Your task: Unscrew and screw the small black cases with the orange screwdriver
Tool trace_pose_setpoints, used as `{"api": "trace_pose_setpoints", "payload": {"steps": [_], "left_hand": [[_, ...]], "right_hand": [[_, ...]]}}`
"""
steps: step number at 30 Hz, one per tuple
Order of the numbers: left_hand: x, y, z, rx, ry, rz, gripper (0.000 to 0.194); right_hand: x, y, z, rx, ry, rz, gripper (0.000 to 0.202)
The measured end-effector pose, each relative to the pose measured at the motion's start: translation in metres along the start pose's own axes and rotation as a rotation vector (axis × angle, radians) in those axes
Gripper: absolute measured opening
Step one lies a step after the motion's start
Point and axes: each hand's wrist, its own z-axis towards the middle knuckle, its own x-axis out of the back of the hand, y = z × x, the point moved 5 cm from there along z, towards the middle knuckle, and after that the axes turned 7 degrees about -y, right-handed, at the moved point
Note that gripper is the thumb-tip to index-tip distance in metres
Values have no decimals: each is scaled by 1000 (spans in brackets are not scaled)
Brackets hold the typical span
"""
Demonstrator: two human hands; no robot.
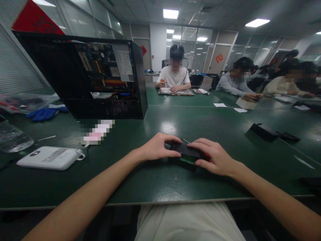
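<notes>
A small black box-like part (188,150) lies low over the green table, between my two hands. My left hand (160,147) grips its left end, thumb in front and fingers behind. On its right end my right hand (213,155) is closed, and a bit of red shows under those fingers. A thin metal shaft (185,141) sticks out behind the part; whether it belongs to the red piece is hidden by my right hand. The underside of the part is dark and hard to make out.
An open black computer case (107,77) stands at the left back. Left of me lie a white power bank (50,157), blue gloves (46,113) and a clear plastic item (15,137). A black part (263,131) lies at right. Several people sit across the green table (140,187).
</notes>
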Motion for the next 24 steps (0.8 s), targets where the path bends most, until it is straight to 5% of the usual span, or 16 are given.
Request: {"api": "trace_pose_setpoints", "payload": {"steps": [6, 13, 18, 24], "left_hand": [[13, -7, 3, 40, 156, 39, 28], [27, -55, 4, 213, 241, 38, 43], [32, -71, 4, 242, 339, 223, 36], [31, -74, 3, 257, 309, 362, 37]], "right_hand": [[-8, 9, 7, -144, -9, 0, 35], [1, 14, 8, -166, 44, 55, 30], [-4, 1, 9, -112, -24, 47, 44], [-18, -18, 16, -101, -104, -45, 62]]}}
